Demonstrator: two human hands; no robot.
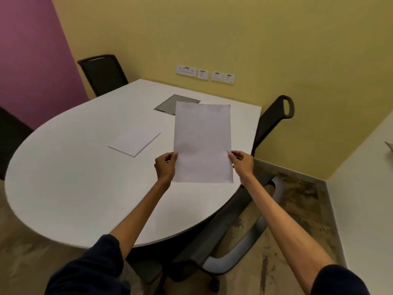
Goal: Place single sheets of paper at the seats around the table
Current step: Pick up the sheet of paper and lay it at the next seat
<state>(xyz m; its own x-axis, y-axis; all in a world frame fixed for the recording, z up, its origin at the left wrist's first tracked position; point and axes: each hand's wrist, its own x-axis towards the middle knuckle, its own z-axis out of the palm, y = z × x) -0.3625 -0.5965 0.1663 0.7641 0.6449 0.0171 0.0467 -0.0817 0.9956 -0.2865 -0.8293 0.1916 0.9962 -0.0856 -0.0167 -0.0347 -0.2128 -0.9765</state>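
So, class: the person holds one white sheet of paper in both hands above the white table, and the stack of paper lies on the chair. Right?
Not quite. The head view shows the stack of white paper lying on the white rounded table, not on a chair. The rest holds: the left hand and right hand hold one white sheet above it.

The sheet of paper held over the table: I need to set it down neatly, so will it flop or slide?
The sheet of paper probably stays fairly flat while both hands, left and right, pinch its edges. One-handed it would likely droop. On the smooth white table it may skid.
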